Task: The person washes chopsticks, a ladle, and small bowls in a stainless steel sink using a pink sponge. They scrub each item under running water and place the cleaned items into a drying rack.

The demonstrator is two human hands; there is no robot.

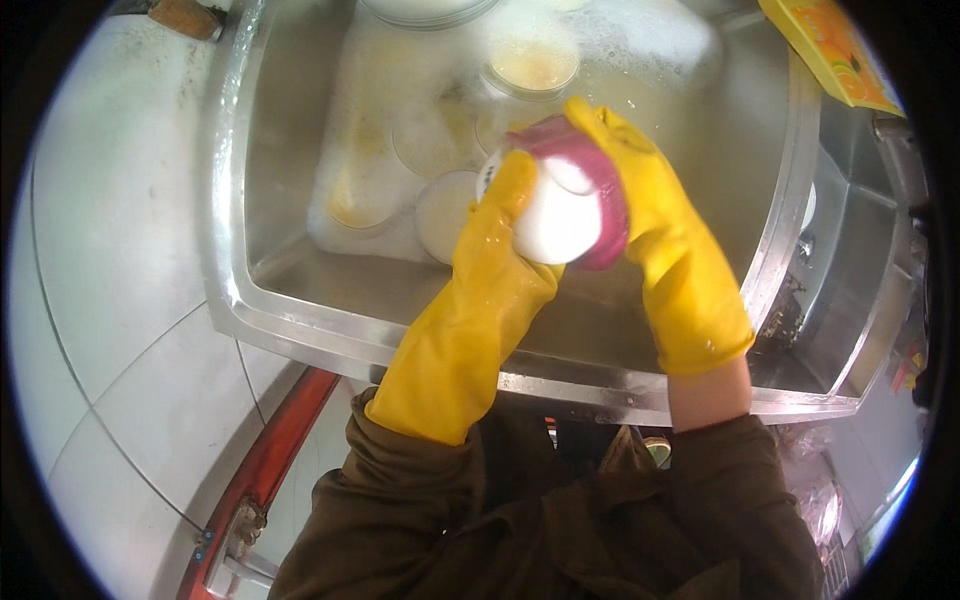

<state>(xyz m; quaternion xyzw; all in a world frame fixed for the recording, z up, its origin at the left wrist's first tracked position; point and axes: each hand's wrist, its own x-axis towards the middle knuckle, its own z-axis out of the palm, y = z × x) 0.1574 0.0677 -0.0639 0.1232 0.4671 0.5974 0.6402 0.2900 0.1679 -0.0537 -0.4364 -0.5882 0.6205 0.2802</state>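
Both my hands wear yellow rubber gloves and are raised over a steel sink (500,385) of soapy water. My left hand (505,240) grips a glossy white bowl (560,222) from its left side, thumb on top. On the bowl's right side, my right hand (635,165) presses a magenta cloth (610,195), which wraps around the far and right edges. Glare washes out part of the bowl, and the right fingertips are partly hidden behind the cloth. A pale round dish (445,215) lies in the water beyond my left glove.
Foam floats on the sink water. A round dish (535,68) and stacked dishes (430,10) sit at the far side. A yellow-orange package (835,50) stands at the far right, above a second steel basin (865,235). White tiles (120,250) border the left.
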